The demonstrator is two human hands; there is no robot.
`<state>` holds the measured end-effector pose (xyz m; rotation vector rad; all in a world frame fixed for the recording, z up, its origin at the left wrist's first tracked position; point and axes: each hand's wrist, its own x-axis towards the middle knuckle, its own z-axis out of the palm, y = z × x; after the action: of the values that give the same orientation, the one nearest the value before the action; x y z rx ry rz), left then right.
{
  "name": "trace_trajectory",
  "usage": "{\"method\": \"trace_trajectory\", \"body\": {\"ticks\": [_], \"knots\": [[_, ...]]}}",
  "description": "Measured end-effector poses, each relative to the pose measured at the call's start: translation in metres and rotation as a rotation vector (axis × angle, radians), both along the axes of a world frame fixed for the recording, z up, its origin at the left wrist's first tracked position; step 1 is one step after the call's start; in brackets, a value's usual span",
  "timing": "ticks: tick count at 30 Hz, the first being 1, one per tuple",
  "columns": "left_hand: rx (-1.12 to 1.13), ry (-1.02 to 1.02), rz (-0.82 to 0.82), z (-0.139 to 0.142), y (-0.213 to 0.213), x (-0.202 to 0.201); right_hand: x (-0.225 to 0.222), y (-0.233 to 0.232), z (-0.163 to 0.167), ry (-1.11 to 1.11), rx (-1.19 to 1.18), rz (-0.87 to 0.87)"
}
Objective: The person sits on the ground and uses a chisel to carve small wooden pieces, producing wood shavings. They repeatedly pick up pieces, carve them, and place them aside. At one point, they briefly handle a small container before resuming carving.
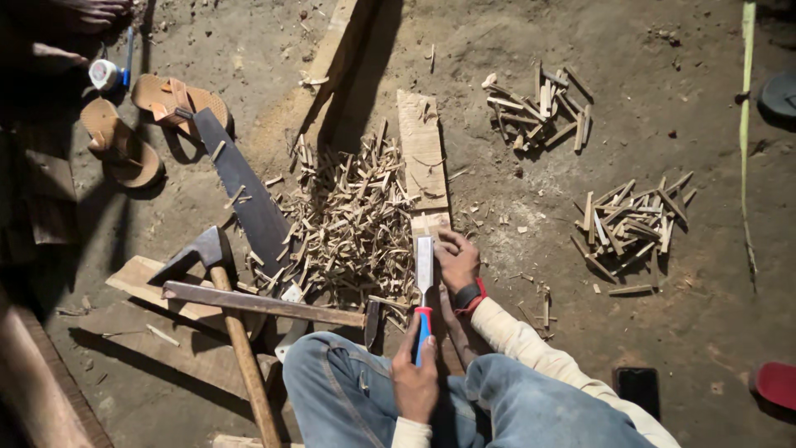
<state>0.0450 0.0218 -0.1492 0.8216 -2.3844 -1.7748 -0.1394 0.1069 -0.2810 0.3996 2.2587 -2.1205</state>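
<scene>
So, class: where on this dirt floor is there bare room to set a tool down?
Bare dirt lies between the plank and the two stick piles, and below the right-hand pile. Crowded: left of the plank, with shavings, saw and axe.

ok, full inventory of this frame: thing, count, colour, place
chisel: 1, steel blade, red and blue handle, upright on the plank
plank: 1, pale wood, centre, on the dirt floor
wood shavings heap: 1, tan, left of the plank
cut stick piles: 2, pale, right of the plank, upper and lower
handsaw: 1, dark blade, left of the heap
adze: 1, dark head, wooden handle, lower left
sandals: 2, tan, upper left
tape measure: 1, white and blue, top left
phone: 1, black, lower right
left hand: grips the chisel handle
right hand: rests on the plank beside the blade; dark watch, red strap at the wrist
</scene>
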Motion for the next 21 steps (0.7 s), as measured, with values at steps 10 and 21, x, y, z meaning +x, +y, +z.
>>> {"method": "trace_trajectory", "body": {"ticks": [10,21], "knots": [[-0.071,-0.015,0.011,0.011,0.016,-0.007,-0.004,0.001,-0.01,0.085,-0.217,0.028],[-0.039,-0.047,0.021,0.002,0.013,-0.062,0.0,0.005,-0.005,0.054,-0.008,0.038]]}}
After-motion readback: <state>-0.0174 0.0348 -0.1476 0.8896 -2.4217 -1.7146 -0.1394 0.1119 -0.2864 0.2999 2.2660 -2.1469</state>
